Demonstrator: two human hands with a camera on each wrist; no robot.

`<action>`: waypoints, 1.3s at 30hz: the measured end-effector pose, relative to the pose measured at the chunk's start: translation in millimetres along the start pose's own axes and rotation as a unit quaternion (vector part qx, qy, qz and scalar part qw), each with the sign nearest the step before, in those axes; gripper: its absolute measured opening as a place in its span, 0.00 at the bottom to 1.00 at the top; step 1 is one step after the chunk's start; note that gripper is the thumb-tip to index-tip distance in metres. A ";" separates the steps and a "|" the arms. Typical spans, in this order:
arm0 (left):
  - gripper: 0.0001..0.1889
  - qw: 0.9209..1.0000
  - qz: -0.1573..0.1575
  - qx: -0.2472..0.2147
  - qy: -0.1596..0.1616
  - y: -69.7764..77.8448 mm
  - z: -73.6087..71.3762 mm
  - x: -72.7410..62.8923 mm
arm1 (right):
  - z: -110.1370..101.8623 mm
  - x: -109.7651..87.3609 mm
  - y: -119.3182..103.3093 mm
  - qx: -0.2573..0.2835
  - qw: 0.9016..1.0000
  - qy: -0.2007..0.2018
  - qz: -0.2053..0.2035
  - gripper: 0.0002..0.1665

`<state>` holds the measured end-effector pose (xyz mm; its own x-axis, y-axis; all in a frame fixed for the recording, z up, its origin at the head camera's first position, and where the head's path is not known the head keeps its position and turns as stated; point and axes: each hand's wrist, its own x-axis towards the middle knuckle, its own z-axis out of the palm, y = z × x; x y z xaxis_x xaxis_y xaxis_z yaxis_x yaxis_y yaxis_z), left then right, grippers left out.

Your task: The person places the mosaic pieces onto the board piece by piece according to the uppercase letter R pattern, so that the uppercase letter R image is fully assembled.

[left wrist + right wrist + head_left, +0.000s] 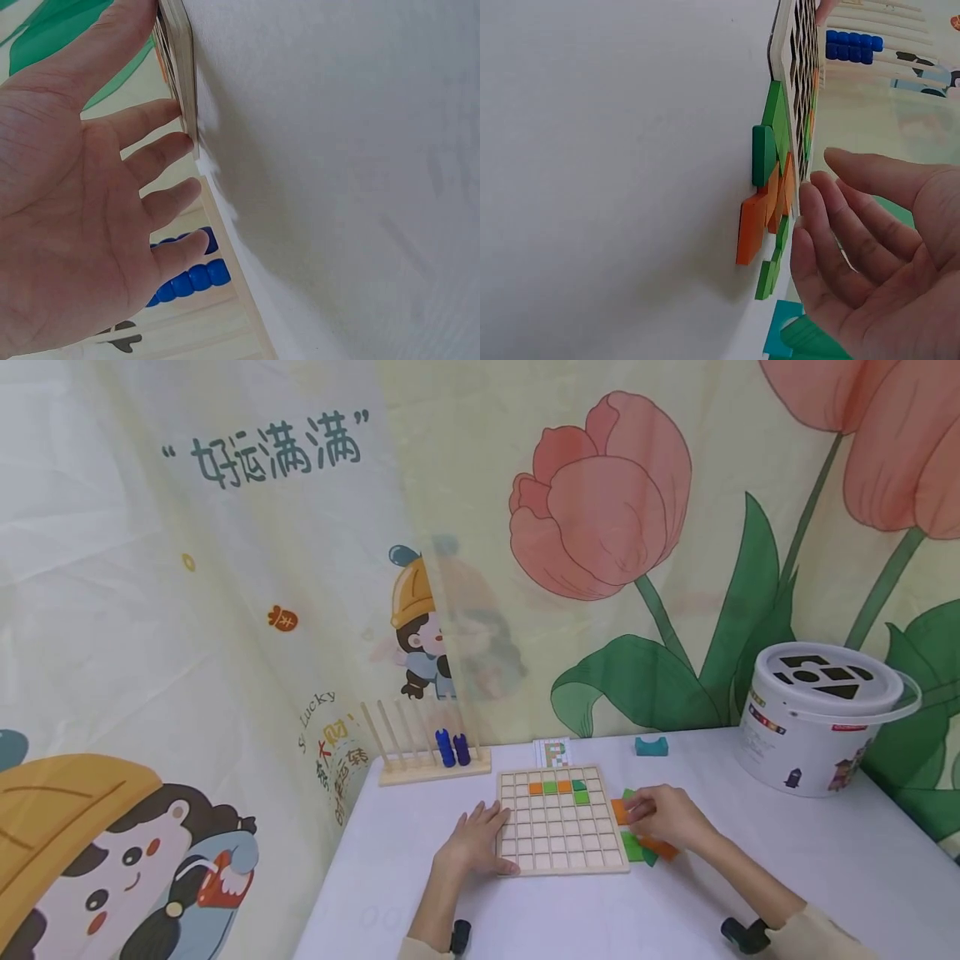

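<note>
A wooden grid board [562, 839] lies on the white table. In its upper rows sit an orange tile [535, 788], several green and orange ones, and a dark green piece [578, 785]. My left hand [472, 843] rests against the board's left edge, fingers spread; the left wrist view shows fingertips touching the board's side [184, 82]. Over the loose tiles right of the board hovers my right hand [667, 814]. In the right wrist view its fingers are loosely bent, with nothing visible between them, beside an orange tile [751, 229] and a dark green piece [763, 156].
Behind the board lies a small pattern card [552, 752]. A wooden peg stand [435, 768] with blue beads [445, 748] is at the back left. A teal block [651, 747] and a white lidded bucket [810, 752] stand at the back right, before a printed curtain.
</note>
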<state>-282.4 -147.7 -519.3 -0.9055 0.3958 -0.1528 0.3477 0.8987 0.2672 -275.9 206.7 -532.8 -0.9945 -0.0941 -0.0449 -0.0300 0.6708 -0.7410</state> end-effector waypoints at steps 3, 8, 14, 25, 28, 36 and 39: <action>0.52 1.000 -0.005 -0.004 0.003 -0.2 -0.4 0.6 | -4.0 -4.6 2.4 -0.004 1.000 -0.012 -0.004 0.17; 0.52 1.000 -0.008 -0.005 0.004 -1.0 -0.5 2.1 | -8.7 -14.5 4.5 -0.014 0.999 -0.036 0.004 0.18; 0.52 1.000 -0.008 0.000 0.000 -0.6 0.0 1.6 | -8.3 -26.5 1.8 -0.080 0.996 -0.040 -0.003 0.21; 0.52 1.000 -0.006 0.002 -0.003 1.5 -1.0 -1.0 | 7.6 -40.2 -9.5 -0.171 0.985 -0.001 -0.029 0.22; 0.52 1.000 -0.006 -0.001 -0.001 1.0 -0.7 -0.3 | 9.6 -38.4 -7.8 -0.152 0.988 -0.005 -0.021 0.23; 0.53 1.000 -0.008 0.000 -0.004 0.9 0.4 1.1 | 2.6 -31.7 3.4 -0.070 0.997 0.013 -0.011 0.25; 0.53 1.000 -0.010 0.001 -0.003 1.0 -0.7 1.1 | -0.7 -26.9 5.9 -0.014 1.000 0.024 -0.015 0.29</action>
<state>-283.2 -146.5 -518.6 -0.9108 0.3790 -0.1637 0.3304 0.9069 0.2613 -249.3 213.7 -535.5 -0.9968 -0.0791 0.0091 -0.0612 0.6889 -0.7223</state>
